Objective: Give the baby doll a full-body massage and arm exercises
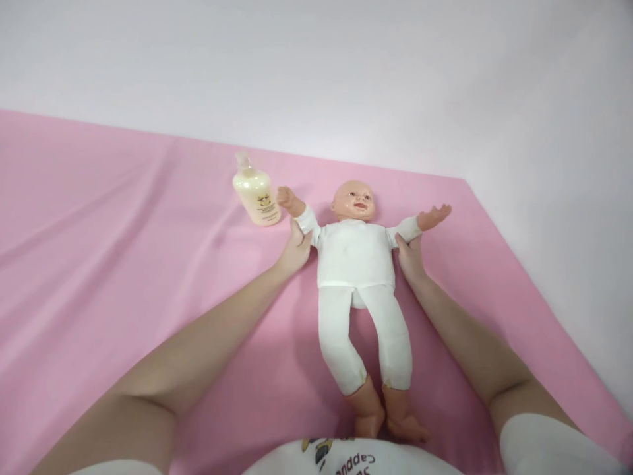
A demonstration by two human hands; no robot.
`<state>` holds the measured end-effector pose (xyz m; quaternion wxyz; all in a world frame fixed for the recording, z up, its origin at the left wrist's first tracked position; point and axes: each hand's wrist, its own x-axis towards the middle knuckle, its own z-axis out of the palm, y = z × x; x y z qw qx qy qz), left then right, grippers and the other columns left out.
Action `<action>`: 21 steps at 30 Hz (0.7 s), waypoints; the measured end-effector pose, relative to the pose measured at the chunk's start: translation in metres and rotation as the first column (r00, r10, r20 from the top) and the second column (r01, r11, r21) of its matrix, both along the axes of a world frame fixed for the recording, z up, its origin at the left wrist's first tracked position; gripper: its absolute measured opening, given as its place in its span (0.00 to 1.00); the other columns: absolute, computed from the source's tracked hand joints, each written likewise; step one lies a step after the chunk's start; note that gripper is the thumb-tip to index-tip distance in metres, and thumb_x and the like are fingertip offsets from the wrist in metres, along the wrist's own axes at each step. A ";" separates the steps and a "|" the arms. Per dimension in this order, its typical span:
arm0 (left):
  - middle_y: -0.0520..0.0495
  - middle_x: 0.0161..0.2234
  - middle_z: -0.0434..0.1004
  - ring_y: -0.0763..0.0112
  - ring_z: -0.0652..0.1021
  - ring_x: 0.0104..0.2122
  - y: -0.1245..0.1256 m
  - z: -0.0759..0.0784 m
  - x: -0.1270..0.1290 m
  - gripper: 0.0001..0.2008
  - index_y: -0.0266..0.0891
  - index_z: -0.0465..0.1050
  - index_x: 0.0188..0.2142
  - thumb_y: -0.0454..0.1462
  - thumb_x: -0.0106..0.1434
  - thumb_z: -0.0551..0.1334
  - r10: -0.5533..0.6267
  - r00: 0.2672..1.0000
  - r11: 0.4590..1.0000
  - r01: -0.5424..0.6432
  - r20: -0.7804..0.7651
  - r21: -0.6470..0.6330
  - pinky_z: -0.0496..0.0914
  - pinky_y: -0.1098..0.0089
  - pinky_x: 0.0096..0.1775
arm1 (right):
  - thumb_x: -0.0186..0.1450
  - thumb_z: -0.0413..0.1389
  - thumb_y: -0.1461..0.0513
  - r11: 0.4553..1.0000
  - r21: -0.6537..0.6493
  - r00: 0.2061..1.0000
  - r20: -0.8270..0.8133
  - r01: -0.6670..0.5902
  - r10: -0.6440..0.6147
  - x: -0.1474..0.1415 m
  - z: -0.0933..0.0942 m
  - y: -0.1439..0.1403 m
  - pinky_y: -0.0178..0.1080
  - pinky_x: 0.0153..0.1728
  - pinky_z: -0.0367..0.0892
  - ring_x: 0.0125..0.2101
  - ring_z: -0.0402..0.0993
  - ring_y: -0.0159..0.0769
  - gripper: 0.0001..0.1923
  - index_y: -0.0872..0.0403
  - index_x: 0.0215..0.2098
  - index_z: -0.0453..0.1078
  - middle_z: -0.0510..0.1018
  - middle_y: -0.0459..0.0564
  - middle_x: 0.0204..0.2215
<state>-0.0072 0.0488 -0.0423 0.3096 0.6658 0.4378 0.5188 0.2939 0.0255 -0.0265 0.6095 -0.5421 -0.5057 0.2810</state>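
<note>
A plastic baby doll in a white knitted top and white leggings lies on its back on a smooth pink cloth, near the far right part of the cloth, its bald head toward the pale wall and its bare feet toward the person. Its arms are spread out to both sides.

The person's left hand reaches in from the lower left and rests against the doll's side just under the doll's raised arm, fingers tucked beneath the sleeve at the shoulder. The hand is loosely curled, pressing against the doll rather than clasped around it; how far the fingers wrap beneath cannot be told. The right hand comes in from the lower right and sits against the doll's other side, under the outstretched arm, fingers partly hidden behind the white sleeve, so its hold is likewise unclear.

A cream-coloured plastic lotion bottle with a clear pump top lies tilted on the cloth just beside the doll's small fist, a little beyond the left hand and not touching it.
</note>
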 end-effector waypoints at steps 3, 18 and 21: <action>0.41 0.59 0.73 0.60 0.71 0.62 -0.003 0.007 0.001 0.26 0.42 0.65 0.63 0.31 0.66 0.53 -0.088 0.987 0.993 0.097 -0.138 0.062 0.61 0.52 0.67 | 0.62 0.56 0.56 0.988 0.028 0.981 0.127 -0.149 0.145 0.000 -0.003 0.001 0.57 0.66 0.60 0.59 0.70 0.49 0.21 0.49 0.53 0.74 0.76 0.54 0.55; 0.39 0.59 0.73 0.54 0.73 0.59 -0.003 0.010 0.003 0.27 0.37 0.64 0.61 0.35 0.61 0.59 -0.053 0.998 0.993 0.050 -0.025 -0.107 0.65 0.51 0.64 | 0.59 0.61 0.56 0.979 -0.039 0.979 0.039 -0.198 0.199 0.001 -0.001 0.003 0.58 0.62 0.65 0.57 0.73 0.51 0.27 0.49 0.57 0.68 0.77 0.55 0.55; 0.40 0.53 0.75 0.54 0.75 0.55 0.002 0.003 0.003 0.25 0.39 0.64 0.58 0.40 0.62 0.63 0.004 0.992 0.988 0.015 0.125 -0.155 0.70 0.53 0.59 | 0.62 0.57 0.55 0.996 -0.034 0.996 -0.025 -0.087 0.086 0.005 -0.009 0.006 0.58 0.60 0.67 0.56 0.73 0.48 0.32 0.47 0.63 0.58 0.74 0.55 0.57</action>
